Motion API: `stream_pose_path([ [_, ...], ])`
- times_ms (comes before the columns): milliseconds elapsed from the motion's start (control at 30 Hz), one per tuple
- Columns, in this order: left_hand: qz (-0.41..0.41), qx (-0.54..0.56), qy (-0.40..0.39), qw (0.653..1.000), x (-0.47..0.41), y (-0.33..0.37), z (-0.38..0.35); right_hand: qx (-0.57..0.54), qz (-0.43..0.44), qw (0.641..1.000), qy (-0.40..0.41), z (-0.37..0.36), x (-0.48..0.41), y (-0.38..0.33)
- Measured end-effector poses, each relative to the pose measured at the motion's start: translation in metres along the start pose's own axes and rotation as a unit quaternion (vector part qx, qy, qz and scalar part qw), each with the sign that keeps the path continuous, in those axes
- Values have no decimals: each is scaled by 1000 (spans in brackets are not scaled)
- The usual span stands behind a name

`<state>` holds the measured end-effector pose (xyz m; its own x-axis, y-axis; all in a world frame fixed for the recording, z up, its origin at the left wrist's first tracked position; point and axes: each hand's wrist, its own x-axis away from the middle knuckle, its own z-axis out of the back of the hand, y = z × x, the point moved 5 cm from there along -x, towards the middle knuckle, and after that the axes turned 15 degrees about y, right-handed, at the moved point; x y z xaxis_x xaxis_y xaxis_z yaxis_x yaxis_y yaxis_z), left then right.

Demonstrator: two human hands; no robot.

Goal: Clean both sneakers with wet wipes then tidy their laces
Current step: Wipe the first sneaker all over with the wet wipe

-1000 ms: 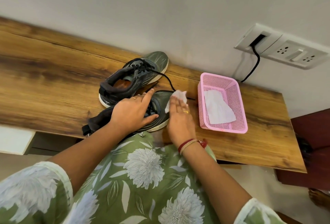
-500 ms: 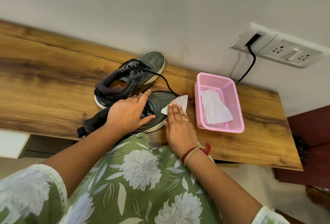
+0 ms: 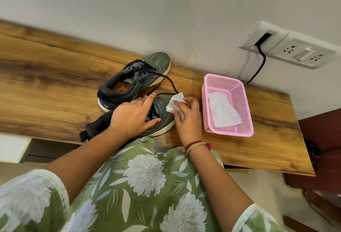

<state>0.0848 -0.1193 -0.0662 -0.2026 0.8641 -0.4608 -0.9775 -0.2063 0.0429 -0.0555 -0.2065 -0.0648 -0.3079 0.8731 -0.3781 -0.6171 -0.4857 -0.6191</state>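
On the shelf, left hand flat (fingers straight) on near sneaker, right hand pinching wet wipe at toe

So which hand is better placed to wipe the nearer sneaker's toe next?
Right. The right hand pinches the wet wipe against the nearer sneaker at its toe, while the left hand lies flat over its laces, steadying it.

Dressed in a green top with big white flowers and pale leaves all over. Short sleeves in the same cloth, each with a thin white edge. Red and tan threads tied round the wrist of the right hand. A thin gold ring on a finger of the left hand. Bare arms below the sleeves.
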Motion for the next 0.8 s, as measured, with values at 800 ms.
stream_pose_path([
  [800, -72, 61, -7, 996, 2, 4, -16, 147, 43, 988, -13, -6, -3, -10],
])
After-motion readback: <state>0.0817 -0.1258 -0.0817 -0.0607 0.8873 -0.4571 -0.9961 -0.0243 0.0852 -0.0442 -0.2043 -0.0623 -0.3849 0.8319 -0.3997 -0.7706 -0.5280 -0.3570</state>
